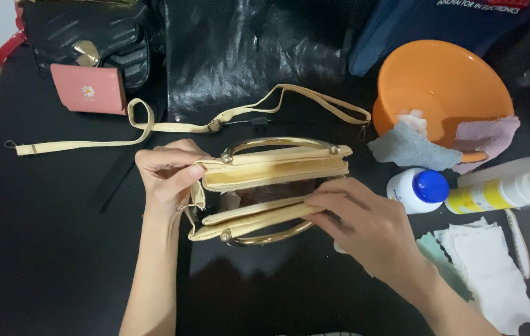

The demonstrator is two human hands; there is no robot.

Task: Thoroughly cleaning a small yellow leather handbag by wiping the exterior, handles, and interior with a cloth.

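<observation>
Centre of frame: cream purse [271, 171] with gold frame, lying open on black desk [41, 249]. Left hand [168, 174] grasping purse's left end, fingers curled over the edge. Right hand [364, 221] pinching near flap of purse at its right side, fingertips [314, 200] on the rim. Strap [171, 127] trailing from purse across upper middle toward left edge.

Upper left: black handbag [90, 37] with pink wallet [89, 88] leaning against it. Upper right: orange bowl [445, 84], tilted, grey cloth [411, 149] and pink cloth [489, 137] draped over its rim. Right of purse: white bottle with blue cap [418, 188], lying just beside right hand. Far right: spray bottle [501, 193] on its side. Lower right: white wipes [489, 267] in a loose pile, near right wrist.
</observation>
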